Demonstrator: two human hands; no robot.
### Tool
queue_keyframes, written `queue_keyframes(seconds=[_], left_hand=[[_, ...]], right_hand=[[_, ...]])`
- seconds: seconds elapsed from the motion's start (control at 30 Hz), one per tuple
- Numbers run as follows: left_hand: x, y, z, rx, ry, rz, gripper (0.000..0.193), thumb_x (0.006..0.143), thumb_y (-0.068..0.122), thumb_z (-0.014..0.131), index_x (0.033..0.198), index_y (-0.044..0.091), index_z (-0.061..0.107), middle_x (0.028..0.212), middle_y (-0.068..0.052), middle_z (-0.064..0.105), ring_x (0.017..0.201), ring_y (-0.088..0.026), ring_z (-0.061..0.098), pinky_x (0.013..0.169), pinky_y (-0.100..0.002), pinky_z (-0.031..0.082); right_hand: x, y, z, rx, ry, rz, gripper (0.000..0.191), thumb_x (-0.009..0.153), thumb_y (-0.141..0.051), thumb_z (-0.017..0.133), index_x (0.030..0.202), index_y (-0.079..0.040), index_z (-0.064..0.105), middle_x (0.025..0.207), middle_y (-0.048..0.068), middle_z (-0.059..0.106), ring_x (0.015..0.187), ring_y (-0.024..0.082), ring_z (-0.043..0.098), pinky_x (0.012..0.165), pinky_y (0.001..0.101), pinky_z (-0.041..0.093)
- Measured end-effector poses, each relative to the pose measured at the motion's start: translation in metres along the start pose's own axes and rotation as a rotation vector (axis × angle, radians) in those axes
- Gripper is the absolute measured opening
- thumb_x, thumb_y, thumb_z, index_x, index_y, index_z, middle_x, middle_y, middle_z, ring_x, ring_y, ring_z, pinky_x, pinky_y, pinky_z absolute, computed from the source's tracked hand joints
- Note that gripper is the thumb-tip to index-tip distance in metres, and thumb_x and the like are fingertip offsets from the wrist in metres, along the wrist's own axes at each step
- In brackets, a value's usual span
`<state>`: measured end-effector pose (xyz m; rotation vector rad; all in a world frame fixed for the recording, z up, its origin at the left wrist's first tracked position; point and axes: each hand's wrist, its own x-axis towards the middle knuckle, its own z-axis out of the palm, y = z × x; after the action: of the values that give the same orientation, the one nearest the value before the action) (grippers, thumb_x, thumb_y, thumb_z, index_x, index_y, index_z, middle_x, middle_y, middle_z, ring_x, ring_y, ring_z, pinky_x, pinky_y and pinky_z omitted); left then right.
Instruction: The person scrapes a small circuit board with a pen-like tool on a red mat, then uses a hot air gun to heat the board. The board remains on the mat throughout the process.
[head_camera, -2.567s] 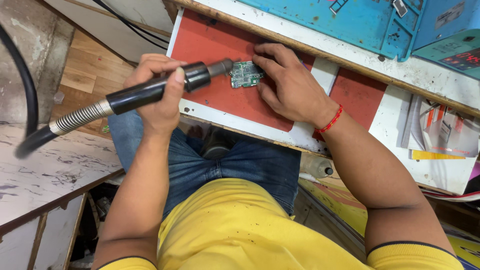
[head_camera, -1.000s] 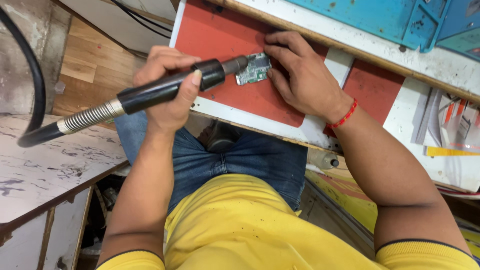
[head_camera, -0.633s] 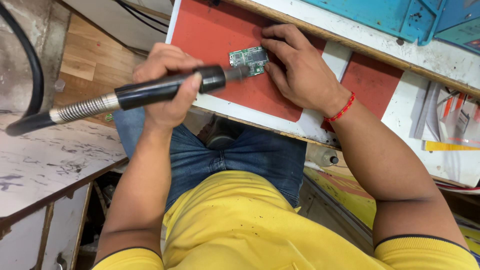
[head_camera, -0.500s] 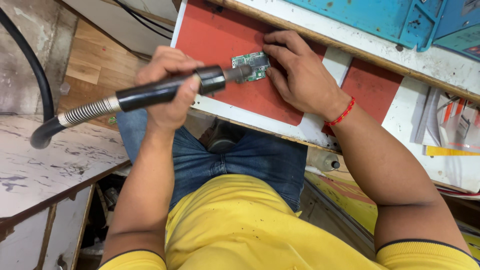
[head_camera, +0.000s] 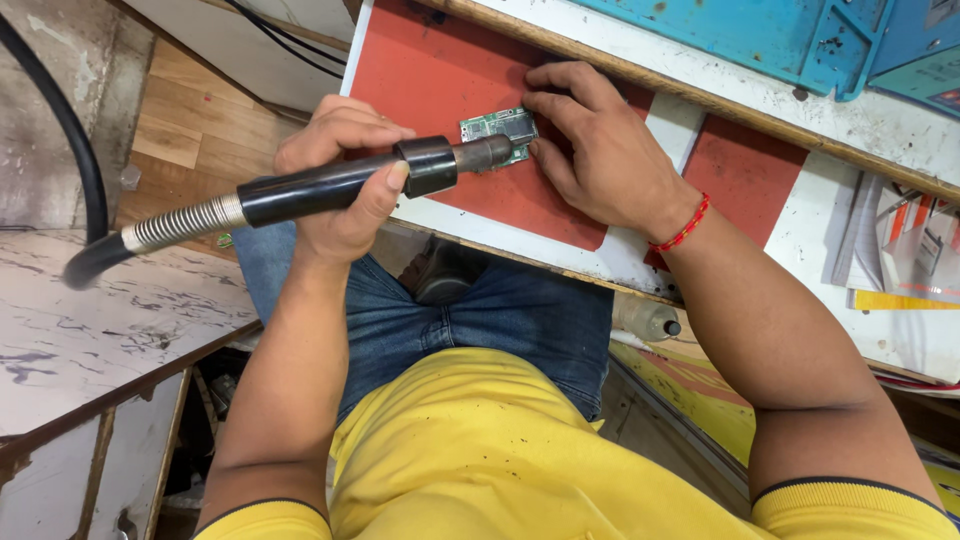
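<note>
Since the earlier frames the hose has been swung and the wand kept trained on the board, whose place on the mat is little changed. In the head view, the only one, the wand (head_camera: 340, 185) is gripped in the left hand (head_camera: 340, 185), fingers clenched round its black barrel, with the metal nozzle (head_camera: 487, 153) laid at the near-left edge of the board (head_camera: 497, 127). The board, small and green, lies flat on the red mat (head_camera: 440, 70) and is pinned at its right edge by the fingertips of the right hand (head_camera: 600, 150), whose fingers are pressed down rather than closed round it. A slip is judged the main risk: the fingertips lie just beside the nozzle, so they could be caught by whatever the nozzle gives out, and the light board could be pushed across the mat if the pinning pressure is eased. The hose (head_camera: 70, 150), hanging off to the left, could drag the wand off its mark. The mat is laid on a white bench (head_camera: 640, 260) with a wooden strip along its far edge; a blue case (head_camera: 760, 35) stands beyond, papers (head_camera: 900, 250) lie at the right, and a marbled slab (head_camera: 90, 330) and wood flooring (head_camera: 190, 120) are seen at the left.
</note>
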<state>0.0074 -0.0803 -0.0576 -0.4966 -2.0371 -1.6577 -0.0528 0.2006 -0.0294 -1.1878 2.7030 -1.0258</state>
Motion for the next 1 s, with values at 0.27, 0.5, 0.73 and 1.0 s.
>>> queue_keyframes(seconds=[0.27,0.5,0.73,1.0], left_hand=[[-0.0023,0.0041,0.0003,0.054,-0.001,-0.036,0.024,0.098,0.025,0.076,0.103,0.002,0.069,0.098,-0.01,0.074,0.093,-0.019,0.066,0.087,-0.03,0.055],[0.0001,0.0052,0.0029,0.034,0.037,-0.112,0.026,0.096,0.027,0.076,0.101,0.003,0.069,0.101,-0.009,0.072,0.088,-0.016,0.065,0.081,-0.029,0.055],[-0.0005,0.0021,0.0047,0.147,0.02,0.004,0.025,0.1,0.026,0.075,0.101,0.002,0.068,0.098,-0.01,0.073,0.093,-0.018,0.067,0.089,-0.032,0.056],[-0.001,-0.0016,0.0007,0.088,0.035,-0.025,0.026,0.099,0.028,0.073,0.1,0.003,0.067,0.1,-0.009,0.073,0.092,-0.018,0.066,0.086,-0.031,0.056]], right_hand=[[0.0002,-0.0005,0.0,-0.021,0.004,-0.03,0.042,0.093,-0.005,0.072,0.132,0.005,0.063,0.142,0.02,0.055,0.13,0.037,0.056,0.109,0.0419,0.049],[-0.0007,0.0001,0.0005,-0.04,0.002,-0.043,0.043,0.094,-0.005,0.071,0.135,0.004,0.062,0.143,0.02,0.054,0.131,0.038,0.055,0.111,0.0426,0.048],[-0.0014,0.0005,0.0008,-0.028,0.002,0.03,0.039,0.093,-0.007,0.072,0.129,0.003,0.062,0.141,0.019,0.056,0.128,0.038,0.057,0.108,0.042,0.051],[-0.0023,-0.0067,-0.0026,-0.076,0.018,-0.044,0.056,0.088,-0.012,0.073,0.139,0.008,0.059,0.142,0.025,0.051,0.131,0.043,0.052,0.111,0.046,0.046]])
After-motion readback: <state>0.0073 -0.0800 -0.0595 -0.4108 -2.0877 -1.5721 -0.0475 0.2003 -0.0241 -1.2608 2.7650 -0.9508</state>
